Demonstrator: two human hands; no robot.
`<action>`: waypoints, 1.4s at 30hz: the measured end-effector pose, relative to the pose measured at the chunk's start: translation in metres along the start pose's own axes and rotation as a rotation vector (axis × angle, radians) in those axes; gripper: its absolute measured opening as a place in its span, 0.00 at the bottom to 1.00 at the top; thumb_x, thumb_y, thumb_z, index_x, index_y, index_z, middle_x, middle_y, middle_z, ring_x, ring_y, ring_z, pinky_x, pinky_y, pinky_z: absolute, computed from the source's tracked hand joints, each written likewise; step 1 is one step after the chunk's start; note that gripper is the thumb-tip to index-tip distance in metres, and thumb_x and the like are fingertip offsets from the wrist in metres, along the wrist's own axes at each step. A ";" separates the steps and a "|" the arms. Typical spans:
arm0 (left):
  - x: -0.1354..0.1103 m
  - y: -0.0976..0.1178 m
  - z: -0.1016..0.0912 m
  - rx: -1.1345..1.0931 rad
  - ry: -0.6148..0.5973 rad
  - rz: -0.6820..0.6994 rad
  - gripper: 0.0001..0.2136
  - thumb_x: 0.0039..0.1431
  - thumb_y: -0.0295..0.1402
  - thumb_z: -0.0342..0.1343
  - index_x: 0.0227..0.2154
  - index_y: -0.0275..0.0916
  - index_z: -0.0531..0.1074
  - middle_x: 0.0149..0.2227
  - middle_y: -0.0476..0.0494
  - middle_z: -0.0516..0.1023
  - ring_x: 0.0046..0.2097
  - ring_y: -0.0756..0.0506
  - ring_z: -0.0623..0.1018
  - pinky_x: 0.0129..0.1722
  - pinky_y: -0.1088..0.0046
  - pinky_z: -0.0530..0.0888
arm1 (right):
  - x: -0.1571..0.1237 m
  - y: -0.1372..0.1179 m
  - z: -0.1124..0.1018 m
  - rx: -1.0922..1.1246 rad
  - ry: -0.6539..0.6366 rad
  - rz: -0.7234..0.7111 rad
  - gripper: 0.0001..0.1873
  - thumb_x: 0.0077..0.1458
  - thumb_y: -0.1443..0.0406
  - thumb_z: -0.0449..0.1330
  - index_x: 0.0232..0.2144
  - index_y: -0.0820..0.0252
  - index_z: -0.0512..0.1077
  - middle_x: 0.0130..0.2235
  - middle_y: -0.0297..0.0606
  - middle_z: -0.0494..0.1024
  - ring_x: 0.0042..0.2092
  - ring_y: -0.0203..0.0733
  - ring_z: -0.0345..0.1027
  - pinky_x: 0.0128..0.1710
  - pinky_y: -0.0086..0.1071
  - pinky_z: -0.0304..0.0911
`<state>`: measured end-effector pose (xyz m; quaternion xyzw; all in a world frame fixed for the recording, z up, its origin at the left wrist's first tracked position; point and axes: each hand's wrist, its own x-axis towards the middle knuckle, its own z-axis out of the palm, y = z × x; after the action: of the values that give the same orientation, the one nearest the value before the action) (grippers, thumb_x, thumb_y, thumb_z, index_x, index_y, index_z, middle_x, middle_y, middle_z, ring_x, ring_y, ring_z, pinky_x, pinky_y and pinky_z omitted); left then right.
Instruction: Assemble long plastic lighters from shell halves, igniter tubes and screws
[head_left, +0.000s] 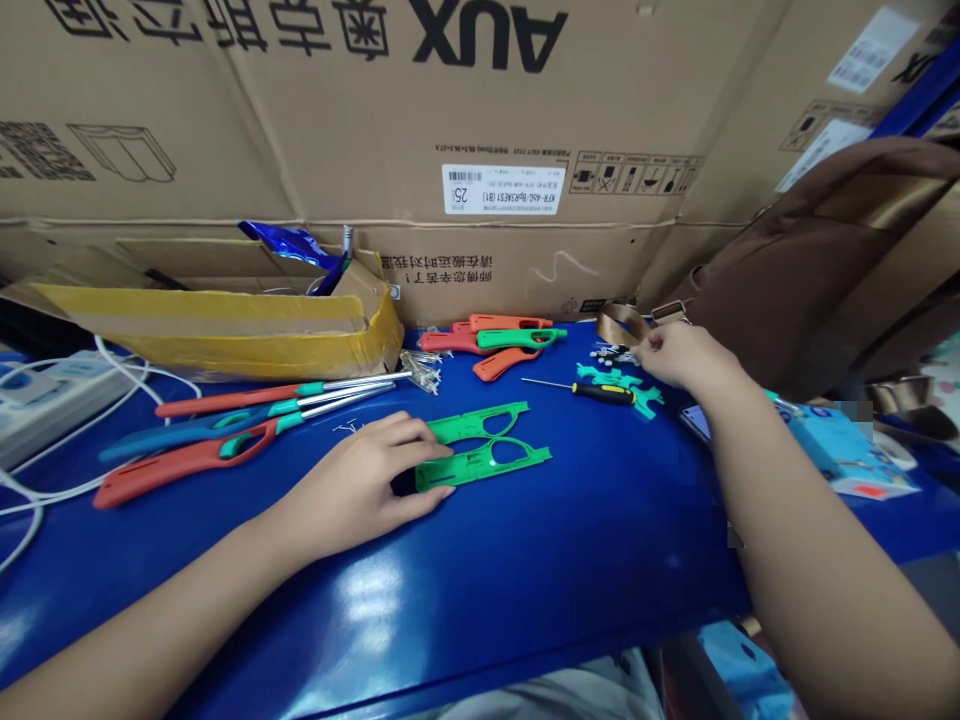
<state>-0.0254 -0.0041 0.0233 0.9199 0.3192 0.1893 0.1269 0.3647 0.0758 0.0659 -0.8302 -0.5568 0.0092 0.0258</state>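
Observation:
My left hand (371, 480) rests on the blue table (525, 560), its fingers curled over the left end of two green plastic handle shells (487, 450) that lie side by side. My right hand (675, 355) reaches to the far right, fingers pinched among small white and metal parts (611, 352) beside teal plastic pieces (622, 385). What it pinches is too small to name. A yellow-handled screwdriver (592, 390) lies just left of that hand.
Long lighters with orange, blue and teal handles (225, 440) lie at the left. Orange and green handle shells (487, 340) sit at the back. A taped cardboard box (225, 320), large cartons behind, white cables (45, 400) and a brown bag (810, 250) surround the work area.

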 end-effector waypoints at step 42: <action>0.000 0.000 0.000 -0.005 -0.010 -0.010 0.11 0.66 0.38 0.59 0.48 0.41 0.78 0.44 0.43 0.79 0.45 0.43 0.77 0.45 0.66 0.74 | -0.006 -0.014 0.009 0.132 0.136 -0.209 0.15 0.54 0.51 0.63 0.35 0.55 0.71 0.39 0.44 0.81 0.40 0.53 0.74 0.32 0.35 0.60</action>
<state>-0.0249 -0.0041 0.0238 0.9189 0.3228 0.1846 0.1317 0.3489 0.0763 0.0574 -0.7630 -0.6353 -0.0132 0.1187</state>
